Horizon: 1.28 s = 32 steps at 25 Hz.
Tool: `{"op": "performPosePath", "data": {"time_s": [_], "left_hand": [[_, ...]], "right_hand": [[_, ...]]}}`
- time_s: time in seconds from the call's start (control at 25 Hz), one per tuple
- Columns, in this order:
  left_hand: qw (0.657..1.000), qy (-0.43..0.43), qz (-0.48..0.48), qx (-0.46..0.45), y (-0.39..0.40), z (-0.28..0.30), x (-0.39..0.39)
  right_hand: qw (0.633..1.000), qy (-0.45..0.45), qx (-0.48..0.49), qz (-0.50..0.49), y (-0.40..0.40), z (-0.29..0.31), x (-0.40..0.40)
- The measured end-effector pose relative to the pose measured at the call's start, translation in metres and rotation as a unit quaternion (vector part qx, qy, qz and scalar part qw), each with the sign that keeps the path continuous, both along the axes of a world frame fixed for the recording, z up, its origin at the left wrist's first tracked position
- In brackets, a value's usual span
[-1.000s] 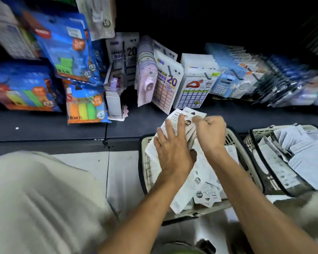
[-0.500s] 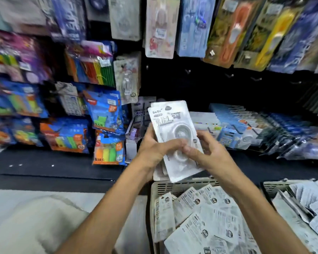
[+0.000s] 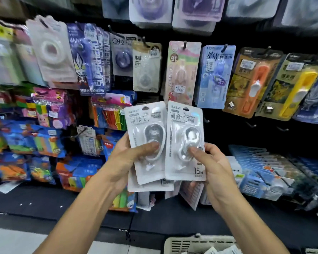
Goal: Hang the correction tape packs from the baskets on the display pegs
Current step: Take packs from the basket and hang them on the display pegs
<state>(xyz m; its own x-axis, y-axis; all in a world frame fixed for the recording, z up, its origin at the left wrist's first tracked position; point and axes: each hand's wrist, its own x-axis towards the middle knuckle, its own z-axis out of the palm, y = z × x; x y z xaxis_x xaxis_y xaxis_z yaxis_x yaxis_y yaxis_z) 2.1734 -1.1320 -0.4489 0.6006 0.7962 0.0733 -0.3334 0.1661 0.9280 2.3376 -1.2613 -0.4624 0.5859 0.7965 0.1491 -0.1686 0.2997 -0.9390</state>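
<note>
**Split the stack, then find a free peg**

Left hand (image 3: 126, 163) grips a small stack of correction tape packs (image 3: 147, 143); right hand (image 3: 212, 168) pinches one separated pack (image 3: 184, 142) beside it; best keep its hang-hole upright and square, then slide it onto a bare peg (image 3: 251, 124) to the right.

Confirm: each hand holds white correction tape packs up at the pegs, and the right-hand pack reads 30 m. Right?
Not quite. In the head view the right hand pack reads 15 m, not 30 m. The left hand does hold white packs up too.
</note>
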Motion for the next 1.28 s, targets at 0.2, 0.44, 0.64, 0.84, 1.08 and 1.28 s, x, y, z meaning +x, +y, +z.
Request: {"op": "performPosePath", "data": {"time_s": [0.2, 0.44, 0.64, 0.84, 1.08, 1.28], "left_hand": [[0.969, -0.003, 0.229, 0.096, 0.042, -0.002, -0.025], [0.969, 0.002, 0.201, 0.141, 0.051, -0.013, -0.012], [0.978, 0.058, 0.147, 0.138, 0.046, -0.017, 0.002], [0.999, 0.017, 0.033, 0.034, 0.047, -0.016, -0.001], [0.954, 0.015, 0.284, 0.097, 0.055, -0.008, -0.014], [0.96, -0.007, 0.26, 0.105, 0.042, -0.008, -0.002]], "right_hand": [[0.99, -0.093, -0.084, -0.068, 0.05, -0.012, 0.008], [0.956, -0.165, -0.16, -0.184, 0.075, -0.031, -0.007], [0.979, -0.194, -0.065, 0.002, 0.079, -0.032, -0.016], [0.999, -0.024, -0.043, 0.016, 0.073, -0.036, -0.005], [0.98, -0.144, -0.097, -0.1, 0.053, -0.035, 0.016], [0.991, 0.005, -0.132, -0.03, 0.059, -0.032, 0.003]]}}
